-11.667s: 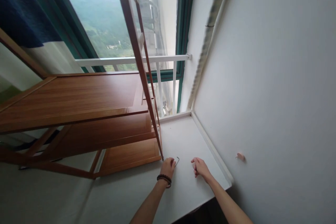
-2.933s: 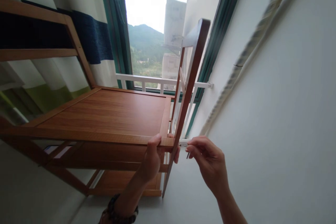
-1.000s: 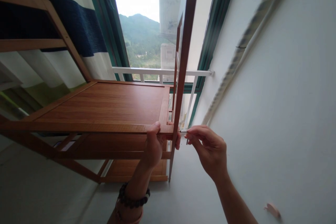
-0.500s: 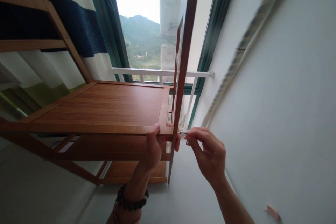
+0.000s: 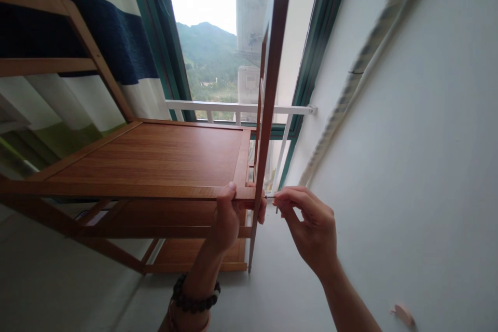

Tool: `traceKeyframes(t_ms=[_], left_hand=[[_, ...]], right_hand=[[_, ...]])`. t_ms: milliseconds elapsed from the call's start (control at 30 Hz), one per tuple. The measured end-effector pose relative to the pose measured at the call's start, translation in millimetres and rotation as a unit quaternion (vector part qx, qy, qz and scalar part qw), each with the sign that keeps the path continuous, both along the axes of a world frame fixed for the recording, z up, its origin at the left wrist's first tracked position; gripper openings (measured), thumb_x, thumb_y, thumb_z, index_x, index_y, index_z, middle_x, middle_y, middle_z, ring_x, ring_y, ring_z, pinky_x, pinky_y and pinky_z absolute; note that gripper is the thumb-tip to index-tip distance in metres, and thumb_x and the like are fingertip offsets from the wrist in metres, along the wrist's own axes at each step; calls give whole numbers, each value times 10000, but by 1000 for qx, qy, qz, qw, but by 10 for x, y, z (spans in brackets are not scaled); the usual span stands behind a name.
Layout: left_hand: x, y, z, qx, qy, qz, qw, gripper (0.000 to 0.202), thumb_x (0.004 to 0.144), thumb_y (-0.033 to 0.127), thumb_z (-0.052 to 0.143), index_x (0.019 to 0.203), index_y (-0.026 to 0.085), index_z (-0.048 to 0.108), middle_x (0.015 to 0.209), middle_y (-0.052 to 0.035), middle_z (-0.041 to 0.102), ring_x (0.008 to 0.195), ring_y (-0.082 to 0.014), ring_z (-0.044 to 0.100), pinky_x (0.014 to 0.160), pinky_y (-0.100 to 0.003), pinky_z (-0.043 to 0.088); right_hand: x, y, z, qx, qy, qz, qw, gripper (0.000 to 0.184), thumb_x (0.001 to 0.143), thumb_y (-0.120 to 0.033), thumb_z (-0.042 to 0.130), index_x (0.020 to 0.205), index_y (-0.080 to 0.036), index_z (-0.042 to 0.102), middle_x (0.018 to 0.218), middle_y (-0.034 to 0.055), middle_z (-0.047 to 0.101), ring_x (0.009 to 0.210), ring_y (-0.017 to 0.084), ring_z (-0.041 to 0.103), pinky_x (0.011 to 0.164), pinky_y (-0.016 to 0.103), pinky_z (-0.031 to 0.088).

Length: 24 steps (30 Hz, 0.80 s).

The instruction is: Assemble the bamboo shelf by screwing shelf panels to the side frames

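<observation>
A wooden shelf unit (image 5: 163, 155) stands in front of me, with a tall upright post (image 5: 267, 114) along its right side. My left hand (image 5: 227, 215) is closed round the front corner of the upper shelf board, thumb on top, fingertips showing past the post. To the right of the post, my right hand (image 5: 309, 231) pinches a thin metal hex key (image 5: 277, 209). One arm of the key points left to the post's outer face at shelf height; a short piece hangs below the fingers. Whether its tip sits in a screw head is too small to tell.
Lower shelves (image 5: 194, 257) lie under the top board. Behind stand a green-framed window (image 5: 305, 78), a white railing (image 5: 218, 107) and a striped curtain (image 5: 116, 36). A white wall (image 5: 420, 166) rises at right, with a small pink object (image 5: 403, 315) low down.
The upright post has tilted slightly left at its top. My right hand has shifted and turned a little with the hex key. My left hand keeps its grip.
</observation>
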State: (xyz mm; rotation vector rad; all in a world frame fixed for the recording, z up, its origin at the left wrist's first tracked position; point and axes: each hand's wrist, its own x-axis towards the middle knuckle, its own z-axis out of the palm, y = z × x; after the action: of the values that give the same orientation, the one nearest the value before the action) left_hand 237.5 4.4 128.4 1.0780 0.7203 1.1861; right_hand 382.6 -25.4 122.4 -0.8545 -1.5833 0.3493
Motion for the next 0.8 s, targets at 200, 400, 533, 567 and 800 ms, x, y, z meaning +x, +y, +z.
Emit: traceKeyframes(t_ms=[200, 400, 533, 567, 800], left_hand=[[-9, 1, 6, 5, 7, 3, 1000, 542, 733, 544, 284, 821, 99, 580, 472, -43, 556, 525, -232, 557, 502, -327, 399], [-10, 3, -11, 7, 14, 5, 1000, 572, 753, 532, 265, 899, 80, 585, 510, -60, 600, 537, -235, 572, 509, -327, 404], [-14, 8, -43, 5, 4, 6, 1000, 573, 773, 512, 254, 920, 72, 590, 573, -80, 630, 567, -237, 584, 519, -325, 409], [-16, 11, -51, 7, 1, 4, 1000, 571, 778, 507, 252, 922, 71, 591, 585, -83, 634, 573, -236, 585, 521, -324, 410], [-21, 14, -61, 12, 6, -10, 1000, 576, 785, 521, 245, 867, 77, 603, 514, -65, 600, 511, -219, 556, 506, -320, 410]], right_hand=[[-18, -14, 19, 69, -54, -50, 995, 225, 789, -20, 575, 921, -194, 630, 882, 27, 630, 796, 113, 597, 712, 241, 490], [4, -13, 87, 21, -37, -10, 999, 152, 805, -76, 579, 885, -192, 638, 855, 24, 630, 749, 110, 596, 660, 238, 492], [14, -14, 155, -119, 37, 70, 990, 42, 813, -174, 602, 838, -193, 629, 760, 3, 634, 672, 101, 606, 563, 210, 490], [12, -8, 171, -158, 63, 98, 981, 28, 812, -200, 609, 831, -191, 627, 720, -4, 635, 638, 97, 609, 528, 197, 484], [-21, 38, 153, -236, 191, 168, 938, 107, 756, -231, 679, 816, -193, 599, 591, -41, 645, 484, 91, 605, 431, 187, 502]])
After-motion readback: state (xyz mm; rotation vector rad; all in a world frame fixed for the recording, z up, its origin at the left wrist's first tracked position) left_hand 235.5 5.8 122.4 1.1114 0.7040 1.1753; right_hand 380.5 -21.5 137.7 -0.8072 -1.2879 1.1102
